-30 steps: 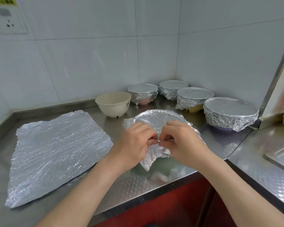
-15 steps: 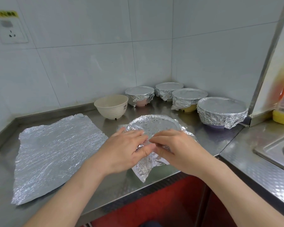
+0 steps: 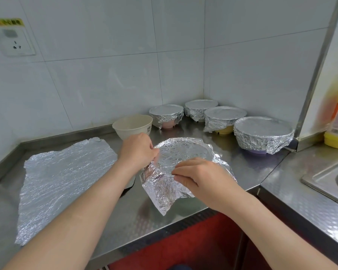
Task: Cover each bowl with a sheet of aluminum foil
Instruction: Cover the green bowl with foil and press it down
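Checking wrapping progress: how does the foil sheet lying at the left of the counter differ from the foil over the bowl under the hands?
The left sheet lies flat, fully spread on the counter; the bowl's foil is draped over a round rim, its near corner loose. The left sheet is untouched; the bowl's foil is pinched by the left hand and the right hand. Both are crinkled silver foil.
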`<state>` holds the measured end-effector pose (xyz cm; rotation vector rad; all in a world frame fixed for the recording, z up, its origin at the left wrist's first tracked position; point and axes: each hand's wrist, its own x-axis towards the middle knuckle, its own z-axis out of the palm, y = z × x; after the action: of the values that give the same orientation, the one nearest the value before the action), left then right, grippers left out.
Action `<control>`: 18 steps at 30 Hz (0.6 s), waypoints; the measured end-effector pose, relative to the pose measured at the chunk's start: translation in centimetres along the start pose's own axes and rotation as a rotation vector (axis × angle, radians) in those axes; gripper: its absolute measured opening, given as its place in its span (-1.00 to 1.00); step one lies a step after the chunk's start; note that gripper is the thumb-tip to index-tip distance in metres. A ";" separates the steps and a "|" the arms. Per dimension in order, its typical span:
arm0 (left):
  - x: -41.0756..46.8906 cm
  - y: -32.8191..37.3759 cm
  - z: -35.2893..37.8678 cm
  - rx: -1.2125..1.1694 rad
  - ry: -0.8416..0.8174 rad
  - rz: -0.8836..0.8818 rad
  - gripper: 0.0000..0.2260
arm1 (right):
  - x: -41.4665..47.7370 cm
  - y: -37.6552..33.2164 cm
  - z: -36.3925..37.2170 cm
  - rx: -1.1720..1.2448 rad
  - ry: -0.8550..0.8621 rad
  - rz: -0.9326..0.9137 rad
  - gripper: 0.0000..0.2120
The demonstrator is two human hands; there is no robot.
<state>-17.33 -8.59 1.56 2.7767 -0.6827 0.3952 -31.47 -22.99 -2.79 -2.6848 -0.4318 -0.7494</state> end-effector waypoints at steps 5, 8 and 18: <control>0.4 0.4 0.0 -0.053 -0.022 -0.082 -0.72 | 0.4 0.1 0.7 -0.007 0.049 -0.018 -0.74; 0.2 0.5 0.1 -0.049 -0.028 -0.071 -0.81 | 0.2 0.3 0.7 -0.021 0.121 -0.014 -0.84; -5.4 -0.7 -2.8 -0.532 -0.082 0.301 -0.95 | 0.0 0.6 0.8 -0.020 0.204 0.034 -0.86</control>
<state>-22.20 -4.90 2.36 2.2015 -1.0547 0.1260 -30.90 -23.20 -3.56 -2.5927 -0.3282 -1.0094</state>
